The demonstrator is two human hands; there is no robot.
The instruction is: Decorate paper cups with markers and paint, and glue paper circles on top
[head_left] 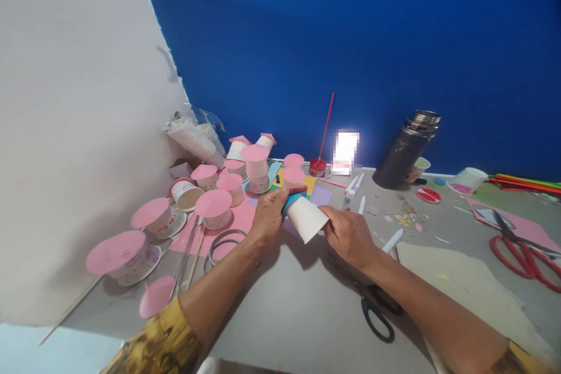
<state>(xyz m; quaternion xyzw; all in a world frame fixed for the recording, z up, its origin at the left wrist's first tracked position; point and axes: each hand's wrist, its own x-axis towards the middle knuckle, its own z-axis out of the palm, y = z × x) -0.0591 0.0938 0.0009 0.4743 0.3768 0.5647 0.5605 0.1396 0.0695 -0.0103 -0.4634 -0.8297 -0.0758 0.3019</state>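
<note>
A white paper cup (307,219) is tilted in the air between my hands, its wide rim toward the lower right. Something blue, perhaps a paper piece (293,201), covers its narrow end. The fingers of my left hand (270,213) close around that blue end. At the wide rim, my right hand (350,234) pinches the cup's side between thumb and fingers. Cups with pink paper discs (213,204) stand left of my left hand, over a pink sheet (245,219). Black-handled scissors (377,320) lie below my right forearm, partly covered by it.
Stacked cups (195,139) lean by the white wall. A red jar (318,168) with a stick stands at the back, left of a dark flask (405,152). Markers (350,187) and paper scraps lie centre right. Red-handled scissors (521,254) rest at far right, beside a cream sheet (460,280).
</note>
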